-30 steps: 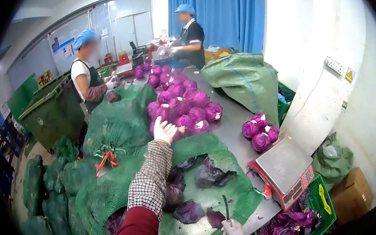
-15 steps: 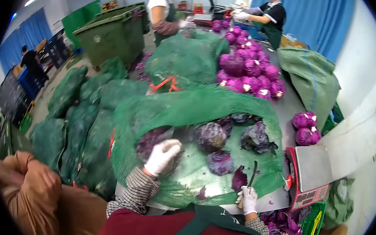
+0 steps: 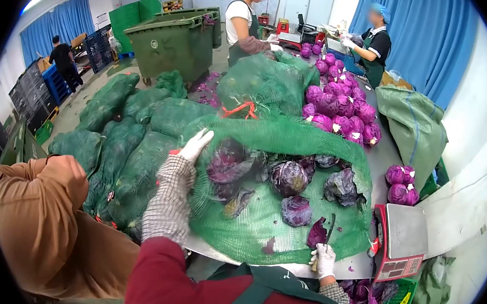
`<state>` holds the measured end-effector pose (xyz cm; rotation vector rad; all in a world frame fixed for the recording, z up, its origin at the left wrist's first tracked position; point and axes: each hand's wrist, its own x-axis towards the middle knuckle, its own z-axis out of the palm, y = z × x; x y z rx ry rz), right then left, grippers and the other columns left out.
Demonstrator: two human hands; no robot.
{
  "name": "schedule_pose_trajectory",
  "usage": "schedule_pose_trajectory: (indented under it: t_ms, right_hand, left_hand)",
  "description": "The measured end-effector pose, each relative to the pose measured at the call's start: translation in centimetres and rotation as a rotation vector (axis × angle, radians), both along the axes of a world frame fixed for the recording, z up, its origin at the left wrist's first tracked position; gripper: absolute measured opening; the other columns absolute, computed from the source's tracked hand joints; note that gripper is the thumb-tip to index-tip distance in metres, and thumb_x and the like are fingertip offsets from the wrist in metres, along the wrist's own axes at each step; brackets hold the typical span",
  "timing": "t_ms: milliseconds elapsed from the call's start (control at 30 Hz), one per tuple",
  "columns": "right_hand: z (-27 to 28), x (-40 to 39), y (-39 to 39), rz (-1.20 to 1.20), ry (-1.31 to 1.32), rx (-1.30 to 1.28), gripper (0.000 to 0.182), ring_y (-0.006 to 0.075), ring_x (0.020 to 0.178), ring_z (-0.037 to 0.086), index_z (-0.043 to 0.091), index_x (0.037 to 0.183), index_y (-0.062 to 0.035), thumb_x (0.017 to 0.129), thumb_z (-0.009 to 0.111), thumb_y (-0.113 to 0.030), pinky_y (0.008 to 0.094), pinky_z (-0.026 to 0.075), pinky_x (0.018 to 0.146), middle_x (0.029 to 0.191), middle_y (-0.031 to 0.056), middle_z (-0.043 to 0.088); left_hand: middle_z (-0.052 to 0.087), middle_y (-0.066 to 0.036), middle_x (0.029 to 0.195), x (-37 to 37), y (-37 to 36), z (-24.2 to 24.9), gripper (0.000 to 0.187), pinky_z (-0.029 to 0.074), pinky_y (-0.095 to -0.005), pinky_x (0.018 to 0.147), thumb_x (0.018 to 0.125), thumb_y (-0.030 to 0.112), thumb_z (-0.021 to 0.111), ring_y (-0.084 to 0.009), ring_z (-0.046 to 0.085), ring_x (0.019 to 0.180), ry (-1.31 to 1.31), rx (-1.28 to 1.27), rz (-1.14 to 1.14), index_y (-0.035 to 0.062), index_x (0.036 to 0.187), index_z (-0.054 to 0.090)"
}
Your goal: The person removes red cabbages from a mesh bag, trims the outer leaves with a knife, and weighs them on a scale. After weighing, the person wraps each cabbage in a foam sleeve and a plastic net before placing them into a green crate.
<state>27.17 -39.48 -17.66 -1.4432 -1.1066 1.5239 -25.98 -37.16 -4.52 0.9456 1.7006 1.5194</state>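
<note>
My left hand (image 3: pixel 196 146), in a white glove, lies against the left edge of a green mesh bag (image 3: pixel 233 241), its fingers stretched out. Beside it inside the bag's opening sit a dark purple cabbage (image 3: pixel 226 160) and a loose outer leaf (image 3: pixel 238 202). More red cabbages lie on the mesh: a large one (image 3: pixel 289 178), a small one (image 3: pixel 296 210) and one with ragged leaves (image 3: pixel 340 187). Near the front edge my gloved right hand (image 3: pixel 324 261) is closed around the handle of a knife (image 3: pixel 331 229), blade pointing away from me. A torn purple leaf (image 3: pixel 317 233) touches the blade.
Trimmed cabbages (image 3: pixel 342 101) are heaped at the back right. A red scale (image 3: pixel 402 236) stands to the right, above a green crate (image 3: pixel 400 295) with leaves. Full mesh sacks (image 3: pixel 137 177) pile up at left, beside a person in brown (image 3: pixel 37 219). Two co-workers stand farther back.
My left hand has moved from the leftmost cabbage up and away to the bag's left edge. That cabbage shows more fully now. My right hand keeps the knife in place; the view has shifted.
</note>
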Motion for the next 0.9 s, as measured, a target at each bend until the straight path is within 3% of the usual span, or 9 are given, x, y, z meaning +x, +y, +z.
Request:
schedule_pose_trajectory:
  t_ms: [33,100,167,233,400,667,733,800,900]
  right_hand:
    - [0.3,0.0,-0.3,0.002,-0.007,0.004,0.017,0.0123,0.043,0.052,0.052,0.090,-0.0040,0.092,0.056,-0.021,0.0262,0.044,0.037,0.066,0.0067,0.058]
    - [0.3,-0.2,0.3,-0.001,-0.033,0.027,0.018,0.0130,0.042,0.051,0.053,0.090,-0.0044,0.091,0.057,-0.022,0.0269,0.045,0.036,0.065,0.0071,0.058]
    - [-0.9,0.3,0.4,-0.009,-0.011,0.021,0.019,0.0135,0.042,0.051,0.054,0.089,-0.0050,0.089,0.058,-0.023,0.0272,0.046,0.036,0.065,0.0069,0.058]
    - [0.2,-0.3,0.2,-0.027,0.025,-0.021,0.017,0.0138,0.042,0.051,0.054,0.090,-0.0052,0.091,0.055,-0.022,0.0277,0.046,0.036,0.065,0.0068,0.058]
    - [1.9,-1.2,0.8,-0.178,0.228,0.072,0.023,0.0139,0.047,0.054,0.056,0.100,-0.0012,0.092,0.056,-0.022,0.0267,0.047,0.043,0.081,0.0085,0.061]
    - [7.5,-6.6,3.1,0.077,-0.053,0.395,0.033,0.0129,0.060,0.055,0.056,0.117,-0.0015,0.092,0.055,-0.022,0.0263,0.046,0.055,0.098,0.0097,0.059]
    - [10.0,-5.7,2.8,0.272,-0.437,0.636,0.029,0.0181,0.080,0.060,0.061,0.117,-0.0077,0.091,0.056,-0.020,0.0327,0.049,0.069,0.099,0.0141,0.061]
    - [15.8,-8.0,2.1,0.275,-0.280,0.291,0.037,0.0223,0.088,0.059,0.054,0.121,0.0027,0.093,0.053,-0.022,0.0312,0.048,0.076,0.106,0.0180,0.060]
    - [12.4,-7.5,4.5,0.428,-0.442,0.608,0.040,0.0229,0.095,0.058,0.051,0.120,0.0065,0.091,0.057,-0.020,0.0294,0.046,0.084,0.109,0.0176,0.059]
  left_hand:
    - [0.041,-0.019,0.139,1.6,-0.1,1.0,0.070,0.029,-0.0363,0.108,0.084,0.048,0.058,-0.0290,0.036,0.131,-0.261,0.050,-0.073,0.0007,0.134,0.043]
    - [0.045,-0.020,0.136,0.3,2.2,-3.3,0.066,0.032,-0.0382,0.107,0.083,0.049,0.058,-0.0318,0.044,0.125,0.692,0.144,-0.286,0.0003,0.128,0.050]
    - [0.048,-0.023,0.133,11.8,-0.6,4.3,0.075,0.037,-0.0392,0.103,0.078,0.055,0.061,-0.0347,0.048,0.121,0.646,-0.116,-0.066,-0.0017,0.127,0.050]
    - [0.057,-0.025,0.118,17.2,0.1,1.4,0.068,0.042,-0.0417,0.097,0.079,0.053,0.061,-0.0373,0.053,0.111,0.798,-0.075,-0.100,-0.0006,0.121,0.055]
    - [0.062,-0.018,0.101,23.3,1.7,-6.9,0.044,0.047,-0.0428,0.084,0.081,0.041,0.061,-0.0344,0.058,0.096,0.632,0.010,-0.100,0.0037,0.104,0.062]
    - [0.064,-0.014,0.082,25.4,0.7,2.3,0.044,0.049,-0.0373,0.072,0.088,0.045,0.054,-0.0278,0.062,0.077,0.247,0.008,-0.319,0.0021,0.090,0.062]
    - [0.062,-0.012,0.080,21.6,0.4,3.5,0.032,0.048,-0.0353,0.067,0.092,0.033,0.052,-0.0248,0.060,0.072,0.035,0.187,-0.214,0.0020,0.088,0.061]
    - [0.061,-0.012,0.080,16.0,-0.8,4.9,0.016,0.048,-0.0325,0.067,0.090,0.013,0.052,-0.0217,0.060,0.074,0.608,0.265,0.070,0.0012,0.090,0.062]
    - [0.063,-0.005,0.081,10.1,-3.0,5.7,0.024,0.047,-0.0286,0.069,0.092,0.023,0.056,-0.0132,0.055,0.074,-0.006,0.452,0.405,-0.0005,0.094,0.063]
